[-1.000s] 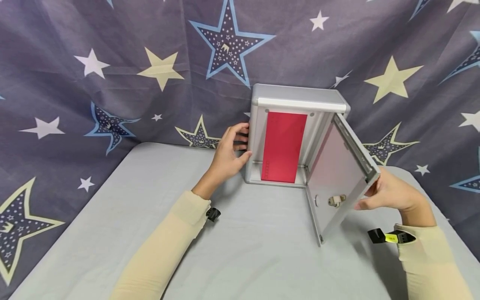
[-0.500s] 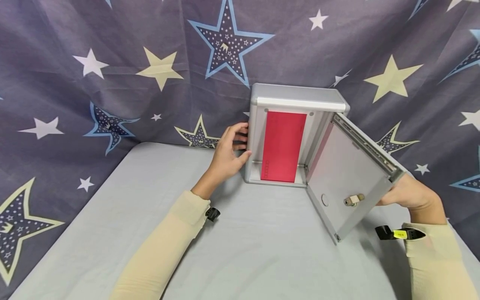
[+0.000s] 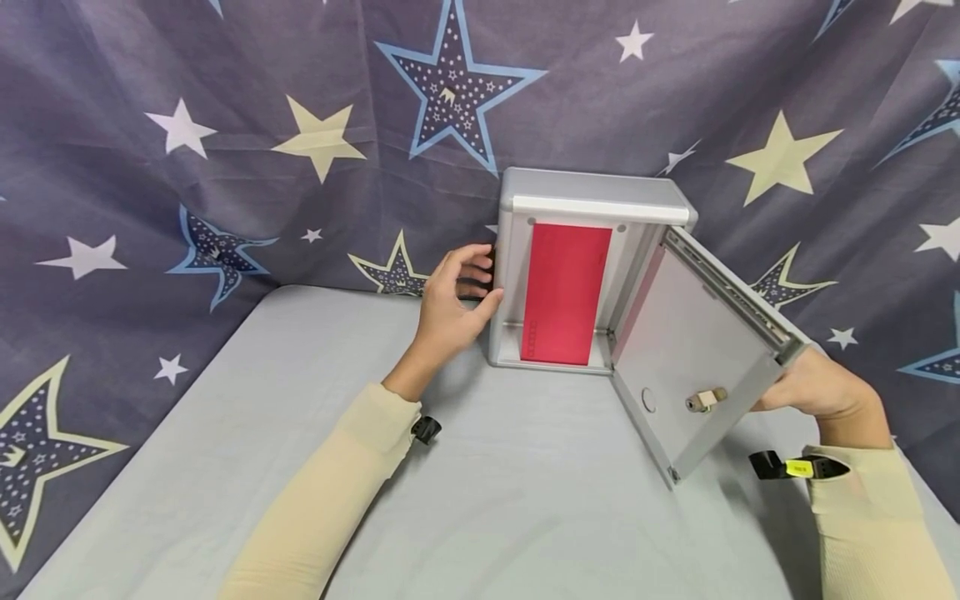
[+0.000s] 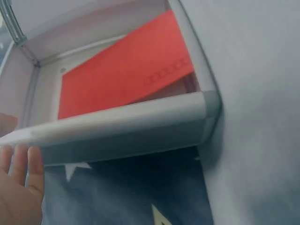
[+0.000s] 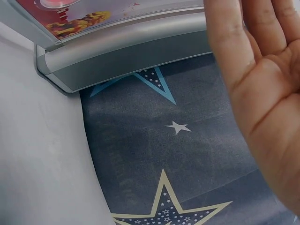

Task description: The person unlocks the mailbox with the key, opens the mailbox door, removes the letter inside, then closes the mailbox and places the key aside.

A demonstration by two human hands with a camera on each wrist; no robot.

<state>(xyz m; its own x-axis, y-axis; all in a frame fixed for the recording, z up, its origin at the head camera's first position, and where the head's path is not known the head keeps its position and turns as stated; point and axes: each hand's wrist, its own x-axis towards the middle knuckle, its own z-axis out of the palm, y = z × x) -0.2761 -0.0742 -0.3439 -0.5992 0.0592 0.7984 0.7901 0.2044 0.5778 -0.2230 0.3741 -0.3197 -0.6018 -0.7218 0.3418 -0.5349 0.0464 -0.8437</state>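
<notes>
A silver metal box (image 3: 600, 185) stands upright against the curtain, its door (image 3: 697, 358) swung out to the right. Inside leans a flat red envelope (image 3: 566, 292), also visible in the left wrist view. My left hand (image 3: 450, 312) is at the box's left side, thumb by the front edge and fingers spread loosely beside the wall. My right hand (image 3: 821, 387) is behind the door's free edge, its fingers mostly hidden there. In the right wrist view this hand shows its palm with fairly straight fingers. A lock (image 3: 707, 400) sits on the door's inner face.
A pale grey cloth (image 3: 480, 483) covers the table. The dark curtain (image 3: 322, 75) printed with stars hangs right behind the box. The door's lower corner juts out over the table toward the front.
The door has swung wider to the right, with my right hand moving along. Lately my left fingers have loosened slightly at the box's side. The box and red envelope stay put.
</notes>
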